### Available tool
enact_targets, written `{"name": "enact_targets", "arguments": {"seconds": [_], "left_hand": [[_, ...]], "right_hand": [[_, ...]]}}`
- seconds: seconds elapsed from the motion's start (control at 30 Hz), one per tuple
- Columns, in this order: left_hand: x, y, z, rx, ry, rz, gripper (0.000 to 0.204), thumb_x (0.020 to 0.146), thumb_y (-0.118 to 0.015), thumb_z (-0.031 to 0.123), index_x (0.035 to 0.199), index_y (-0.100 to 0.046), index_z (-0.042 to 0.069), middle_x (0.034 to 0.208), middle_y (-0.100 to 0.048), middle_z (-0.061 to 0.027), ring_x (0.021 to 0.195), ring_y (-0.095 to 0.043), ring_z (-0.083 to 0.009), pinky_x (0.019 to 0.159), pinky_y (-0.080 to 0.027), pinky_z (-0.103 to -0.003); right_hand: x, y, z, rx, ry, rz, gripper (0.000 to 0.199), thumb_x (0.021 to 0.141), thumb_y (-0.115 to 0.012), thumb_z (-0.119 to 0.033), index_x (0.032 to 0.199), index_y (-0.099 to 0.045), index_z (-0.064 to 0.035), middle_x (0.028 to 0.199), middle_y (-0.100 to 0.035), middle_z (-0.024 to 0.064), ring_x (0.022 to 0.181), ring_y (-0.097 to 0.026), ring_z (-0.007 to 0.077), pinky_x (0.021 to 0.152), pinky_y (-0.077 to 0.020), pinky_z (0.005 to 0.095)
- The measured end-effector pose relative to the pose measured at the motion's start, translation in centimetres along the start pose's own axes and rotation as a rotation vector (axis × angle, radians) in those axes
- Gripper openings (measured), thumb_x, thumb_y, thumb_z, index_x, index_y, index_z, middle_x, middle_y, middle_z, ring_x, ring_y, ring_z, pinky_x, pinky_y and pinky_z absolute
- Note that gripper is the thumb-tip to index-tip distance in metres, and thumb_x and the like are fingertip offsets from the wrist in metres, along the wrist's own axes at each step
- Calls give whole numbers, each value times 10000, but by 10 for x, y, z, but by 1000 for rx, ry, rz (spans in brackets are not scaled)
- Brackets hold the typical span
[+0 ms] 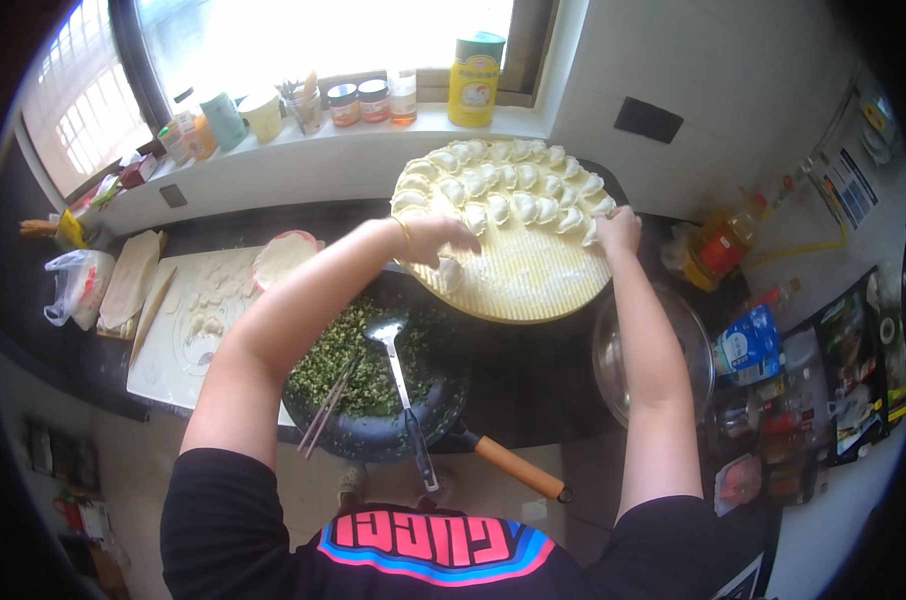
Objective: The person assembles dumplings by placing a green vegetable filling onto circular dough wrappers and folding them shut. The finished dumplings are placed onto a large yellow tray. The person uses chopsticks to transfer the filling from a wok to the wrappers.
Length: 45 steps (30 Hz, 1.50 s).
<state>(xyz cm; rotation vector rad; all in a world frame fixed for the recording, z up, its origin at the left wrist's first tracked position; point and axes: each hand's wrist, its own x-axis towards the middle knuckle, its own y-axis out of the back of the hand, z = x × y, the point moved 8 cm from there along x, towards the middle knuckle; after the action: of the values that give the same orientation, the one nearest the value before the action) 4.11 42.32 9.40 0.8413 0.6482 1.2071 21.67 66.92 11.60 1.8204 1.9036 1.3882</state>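
Note:
A round woven tray (528,280) bears several rows of white dumplings (488,180) on its far half, with flour dusted over its ribbed near half. My left hand (441,238), with a yellow band at the wrist, hovers over the tray's left side, its fingers stretched out and a little blurred. Just below those fingers lies a single dumpling (451,273), apart from the rows. At the right rim my right hand (619,231) is closed on the tray's edge, beside the last dumplings of the rows; its fingertips are partly hidden.
Nearer me stands a wok (438,400) of chopped green filling, with a spatula (405,385) and chopsticks (325,412) in it. A floured board (163,345) with dough pieces is at left. A glass lid (613,350) lies under my right forearm. Jars (373,100) line the windowsill.

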Motion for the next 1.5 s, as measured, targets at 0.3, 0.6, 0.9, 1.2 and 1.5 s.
{"name": "enact_targets", "arguments": {"seconds": [0.3, 0.6, 0.9, 1.2, 1.5], "left_hand": [[-45, 5, -20, 228, 14, 386, 331, 640, -615, -22, 951, -603, 88, 933, -571, -105, 861, -575, -297, 755, -467, -373], [-69, -6, -20, 141, 45, 634, 332, 646, -604, -8, 967, -590, 77, 931, -561, -122, 892, -556, -301, 783, -456, -375], [-302, -52, -54, 88, 285, 1087, 252, 756, -646, 148, 973, -577, 40, 941, -558, -137, 935, -533, -292, 822, -427, -361], [-511, -128, -253, 425, 867, 741, 403, 726, -618, 79, 1118, -528, 88, 1162, -508, -147, 1074, -482, -301, 918, -391, -370], [-506, -129, -328, 306, 544, 273, 201, 750, -546, 81, 949, -572, 75, 938, -544, -163, 936, -540, -312, 783, -449, -390]], "right_hand": [[-175, -63, -150, 246, 444, -521, 348, 710, -697, -268, 906, -590, -1, 916, -583, 199, 870, -573, 328, 778, -461, 384], [-188, -76, -177, 275, 632, -573, 235, 706, -639, -163, 892, -598, -26, 891, -573, 202, 858, -563, 346, 776, -458, 396], [-214, -30, -184, 313, 582, -243, 268, 758, -629, -132, 979, -556, 1, 922, -536, 139, 873, -504, 294, 775, -407, 375], [-414, -67, -370, 484, 969, -540, 243, 702, -657, -37, 930, -572, -20, 947, -533, 145, 897, -519, 307, 792, -426, 368], [-527, -305, -427, 83, 642, -753, 498, 722, -652, -107, 1168, -433, -71, 1076, -481, 184, 1003, -461, 363, 848, -402, 413]]}}
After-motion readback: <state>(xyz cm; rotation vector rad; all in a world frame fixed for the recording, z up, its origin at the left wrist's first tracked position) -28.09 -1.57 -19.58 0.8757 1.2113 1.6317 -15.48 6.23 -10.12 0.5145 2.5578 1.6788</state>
